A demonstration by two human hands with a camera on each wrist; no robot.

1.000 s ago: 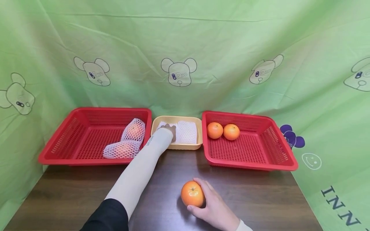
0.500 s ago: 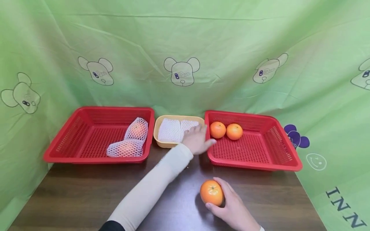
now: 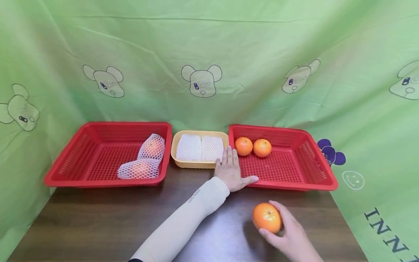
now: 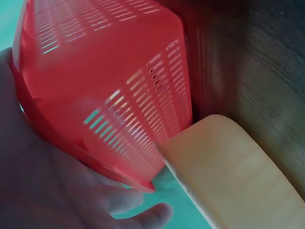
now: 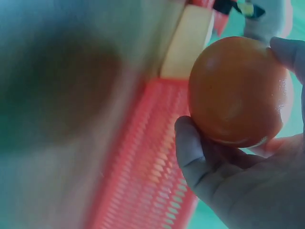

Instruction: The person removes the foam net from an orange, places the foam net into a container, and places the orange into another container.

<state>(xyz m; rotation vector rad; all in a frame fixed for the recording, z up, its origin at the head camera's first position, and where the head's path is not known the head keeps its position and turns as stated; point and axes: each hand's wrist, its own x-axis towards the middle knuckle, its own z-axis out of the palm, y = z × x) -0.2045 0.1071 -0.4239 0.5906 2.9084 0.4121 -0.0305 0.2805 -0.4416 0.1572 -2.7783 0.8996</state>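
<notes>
My right hand grips an orange above the front right part of the table, fingers curled round its right side. The right wrist view shows the same orange between thumb and fingers. With its fingers straight and spread, my left hand lies over the near left corner of the right red basket. Its fingertips reach along that basket's left rim, beside the tan tray. In the left wrist view the hand is against the red rim. Two more oranges sit at the back left inside this basket.
White foam net sleeves lie in two stacks in the tan tray. Another red basket stands to the left, with two oranges in foam nets at its right side. A green curtain hangs behind the dark wooden table.
My left hand has left the foam nets in the tray and moved right and nearer, onto the right basket's corner. My right hand has carried the orange to the right.
</notes>
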